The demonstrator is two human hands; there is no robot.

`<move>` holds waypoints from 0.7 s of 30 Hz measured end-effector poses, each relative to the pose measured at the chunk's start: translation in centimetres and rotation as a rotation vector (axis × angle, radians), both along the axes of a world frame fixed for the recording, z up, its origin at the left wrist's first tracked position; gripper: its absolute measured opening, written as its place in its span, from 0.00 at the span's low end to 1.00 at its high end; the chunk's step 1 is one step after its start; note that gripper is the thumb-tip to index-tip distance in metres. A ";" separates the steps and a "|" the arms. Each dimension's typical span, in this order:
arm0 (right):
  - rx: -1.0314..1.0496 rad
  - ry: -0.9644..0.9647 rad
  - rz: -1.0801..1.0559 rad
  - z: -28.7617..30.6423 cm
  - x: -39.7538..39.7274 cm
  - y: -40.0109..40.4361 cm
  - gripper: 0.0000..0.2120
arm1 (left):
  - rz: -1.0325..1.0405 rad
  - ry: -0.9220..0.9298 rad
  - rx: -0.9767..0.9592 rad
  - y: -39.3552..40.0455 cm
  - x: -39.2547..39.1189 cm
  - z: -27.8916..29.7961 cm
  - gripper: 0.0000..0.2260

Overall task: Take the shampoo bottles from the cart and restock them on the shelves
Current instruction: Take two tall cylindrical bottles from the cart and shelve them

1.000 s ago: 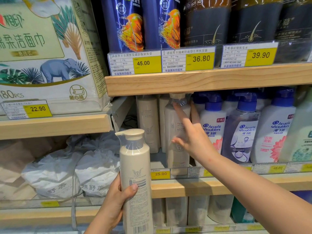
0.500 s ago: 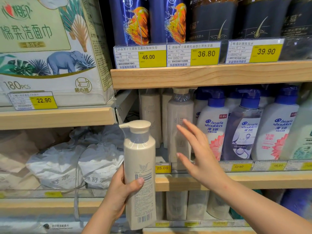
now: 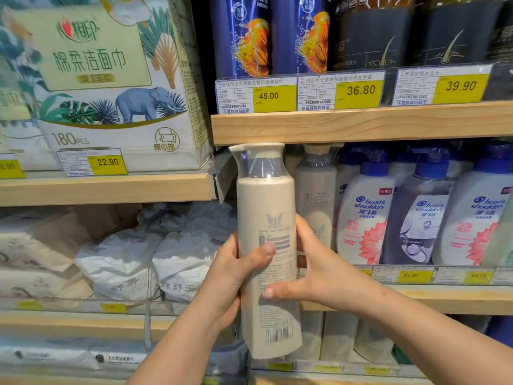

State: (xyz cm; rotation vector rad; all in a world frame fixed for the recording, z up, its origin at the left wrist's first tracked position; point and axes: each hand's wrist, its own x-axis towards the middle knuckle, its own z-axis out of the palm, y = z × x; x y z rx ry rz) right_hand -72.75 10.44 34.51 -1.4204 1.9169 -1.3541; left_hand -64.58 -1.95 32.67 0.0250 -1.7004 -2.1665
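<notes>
Head view, single frame. Beige pump bottle (image 3: 268, 245) was held upright in front of the shelving, its pump top level with the wooden edge of the upper shelf (image 3: 361, 125), back label and barcode facing the camera. Left hand (image 3: 236, 276) gripped it from the left: thumb curled across the label, palm against the side, remaining fingers hidden behind the bottle. Right hand (image 3: 319, 270) gripped it from the right: thumb laid across the lower label, fingers wrapped round the far side at label height. Both grips closed on the bottle; no gap seen between palm and bottle on either side. Bottle base hung clear of any shelf. Just right and behind, a matching beige bottle (image 3: 316, 195) stood on the middle shelf (image 3: 458, 297), beside white Head & Shoulders bottles (image 3: 363, 215). Upper shelf carried yellow price tags (image 3: 340, 91). Left bay: tissue pack (image 3: 102, 79) above, white bags (image 3: 122, 262) below.
</notes>
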 end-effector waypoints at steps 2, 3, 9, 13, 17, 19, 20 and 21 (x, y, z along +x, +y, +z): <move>-0.044 -0.023 -0.029 -0.3 0.0 0.0 0.45 | -0.018 -0.022 -0.046 -0.5 0.3 0.2 0.43; -0.054 -0.028 -0.026 -0.6 0.0 0.1 0.46 | -0.039 -0.021 -0.068 -0.9 0.6 0.3 0.44; -0.039 -0.111 0.163 -1.1 -0.8 1.4 0.41 | -0.263 -0.162 -0.181 -3.0 2.2 -1.6 0.52; -0.072 -0.296 0.333 0.3 -0.9 2.3 0.42 | -0.372 -0.347 -0.124 -2.2 2.6 -3.3 0.59; -0.114 -0.294 0.248 1.7 -1.4 2.6 0.42 | -0.227 -0.219 -0.137 -0.7 2.1 -2.2 0.45; -0.189 -0.263 0.149 2.2 -1.8 3.0 0.42 | -0.041 -0.130 -0.148 0.4 2.1 -1.2 0.33; -0.224 -0.247 0.115 2.3 -1.8 3.3 0.43 | 0.048 -0.094 -0.169 1.0 2.0 -1.0 0.31; -0.245 -0.231 0.075 2.5 -1.5 3.5 0.44 | 0.135 -0.065 -0.193 1.6 2.0 -0.9 0.30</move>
